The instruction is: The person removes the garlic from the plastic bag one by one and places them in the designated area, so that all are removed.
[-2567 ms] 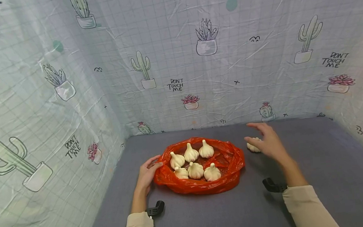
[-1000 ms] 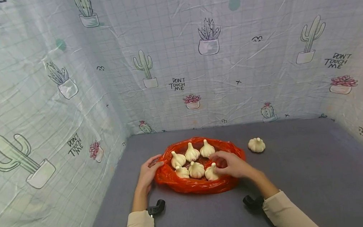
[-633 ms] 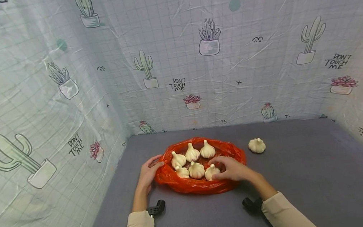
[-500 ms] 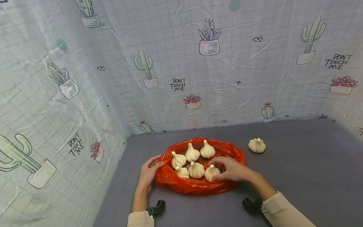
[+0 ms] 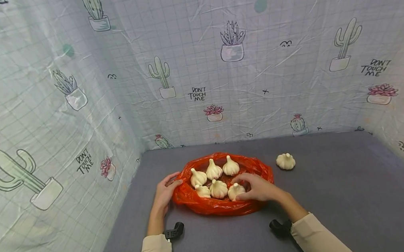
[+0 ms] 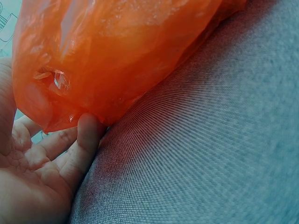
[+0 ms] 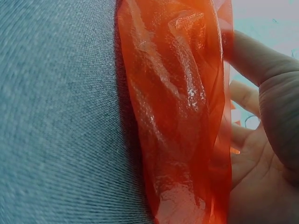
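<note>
One edge of the red plastic bag (image 5: 223, 208), at its left, is pinched in our left hand (image 5: 163, 193); that film looks limp, slick and easily torn, so its folded rim suits holding. Six garlic bulbs (image 5: 218, 189) sit inside. Our right hand (image 5: 259, 187) grips the front-right bulb (image 5: 235, 192), probably light and firm, best taken round its fat sides. Seconds ago that hand was out beside the lone bulb (image 5: 285, 162), which lies farther right on the grey table (image 5: 340, 182).
</note>
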A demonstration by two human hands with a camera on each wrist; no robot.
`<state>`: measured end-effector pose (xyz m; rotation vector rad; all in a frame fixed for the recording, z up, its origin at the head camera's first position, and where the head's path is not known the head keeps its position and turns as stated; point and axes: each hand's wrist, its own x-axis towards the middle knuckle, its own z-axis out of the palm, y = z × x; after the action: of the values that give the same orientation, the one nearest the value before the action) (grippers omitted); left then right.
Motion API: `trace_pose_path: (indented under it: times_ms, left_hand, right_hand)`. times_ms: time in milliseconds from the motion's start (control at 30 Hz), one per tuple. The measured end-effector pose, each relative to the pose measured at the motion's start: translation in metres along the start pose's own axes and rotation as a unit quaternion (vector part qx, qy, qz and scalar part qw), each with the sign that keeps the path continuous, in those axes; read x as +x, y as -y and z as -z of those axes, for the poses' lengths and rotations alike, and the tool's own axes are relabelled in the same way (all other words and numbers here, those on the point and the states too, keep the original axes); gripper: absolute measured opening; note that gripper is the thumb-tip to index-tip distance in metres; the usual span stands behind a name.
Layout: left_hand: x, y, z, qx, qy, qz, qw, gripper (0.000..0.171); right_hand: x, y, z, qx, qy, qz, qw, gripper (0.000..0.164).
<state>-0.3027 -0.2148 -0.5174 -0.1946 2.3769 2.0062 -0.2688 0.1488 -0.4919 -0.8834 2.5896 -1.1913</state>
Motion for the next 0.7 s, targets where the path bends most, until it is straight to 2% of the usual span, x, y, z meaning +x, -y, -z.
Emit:
trace_pose_path:
  times_ms: [700]
  left_hand:
    - [0.0009,0.0006,-0.0002,0.006,-0.002,0.003,1.0000,0.045]
  right_hand:
    - [0.0010,0.0001,0.0061,0.000,-0.051,0.004,0.999,0.053]
